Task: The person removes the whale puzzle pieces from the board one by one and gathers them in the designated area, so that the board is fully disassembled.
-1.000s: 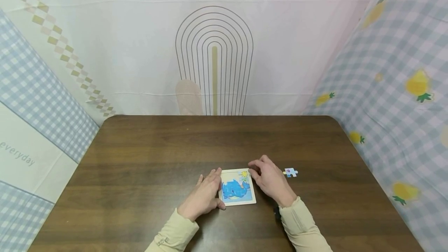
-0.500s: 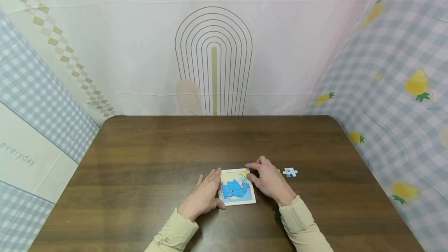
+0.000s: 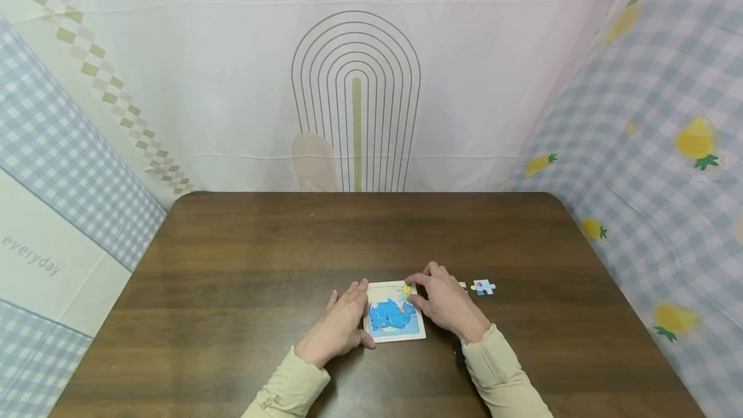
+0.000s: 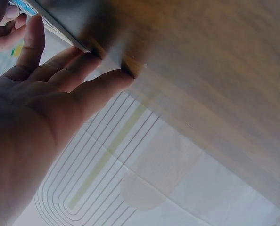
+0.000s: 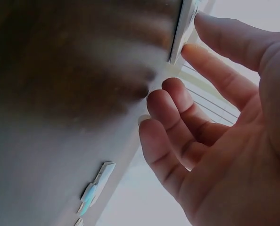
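Note:
A square puzzle tray with a pale rim and a blue whale picture lies on the table. My left hand rests along its left edge, fingers extended and thumb at the near-left corner. In the left wrist view those fingertips reach the tabletop beside the tray. At the tray's far-right corner, the thumb and index finger of my right hand bracket a puzzle piece with a yellow sun. The right wrist view has both at the tray's edge, the other fingers curled below; the piece itself is hidden there.
A loose blue-and-white puzzle piece lies right of my right hand. A pale piece peeks out behind that hand. The brown wooden table extends to patterned cloth at the back and sides.
My right hand's thumb and index finger have shifted slightly left and nearer, over the tray's sun corner. The pale piece beside that hand has come into view. My left hand stays put.

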The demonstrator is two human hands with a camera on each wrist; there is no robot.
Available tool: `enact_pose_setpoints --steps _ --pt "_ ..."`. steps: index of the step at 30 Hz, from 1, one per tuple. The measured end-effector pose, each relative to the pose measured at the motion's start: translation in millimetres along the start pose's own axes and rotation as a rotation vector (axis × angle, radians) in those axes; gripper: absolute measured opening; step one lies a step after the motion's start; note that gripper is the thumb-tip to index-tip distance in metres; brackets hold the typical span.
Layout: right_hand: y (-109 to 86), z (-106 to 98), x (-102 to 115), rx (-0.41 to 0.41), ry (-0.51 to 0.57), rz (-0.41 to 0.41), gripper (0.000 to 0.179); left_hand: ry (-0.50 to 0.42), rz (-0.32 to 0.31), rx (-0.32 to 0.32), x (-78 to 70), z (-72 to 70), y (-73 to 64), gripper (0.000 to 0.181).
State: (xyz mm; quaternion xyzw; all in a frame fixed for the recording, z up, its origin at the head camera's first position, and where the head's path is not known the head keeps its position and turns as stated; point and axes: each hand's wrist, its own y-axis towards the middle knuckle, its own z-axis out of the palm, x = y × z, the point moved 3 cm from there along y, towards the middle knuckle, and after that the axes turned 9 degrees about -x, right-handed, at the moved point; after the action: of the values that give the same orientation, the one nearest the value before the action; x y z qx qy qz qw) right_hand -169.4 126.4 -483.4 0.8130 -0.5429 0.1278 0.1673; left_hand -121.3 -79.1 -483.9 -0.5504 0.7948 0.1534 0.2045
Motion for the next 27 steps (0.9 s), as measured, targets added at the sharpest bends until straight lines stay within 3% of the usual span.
enact_pose_setpoints --steps 11,27 --pt "2.6 1.1 1.4 0.012 -0.061 0.039 0.028 -0.010 -0.006 0.006 -0.1 0.2 -0.2 0.043" --pt "2.5 2.4 1.5 0.003 -0.023 0.056 0.030 -0.015 -0.013 0.006 -0.7 -0.9 0.0 0.043"
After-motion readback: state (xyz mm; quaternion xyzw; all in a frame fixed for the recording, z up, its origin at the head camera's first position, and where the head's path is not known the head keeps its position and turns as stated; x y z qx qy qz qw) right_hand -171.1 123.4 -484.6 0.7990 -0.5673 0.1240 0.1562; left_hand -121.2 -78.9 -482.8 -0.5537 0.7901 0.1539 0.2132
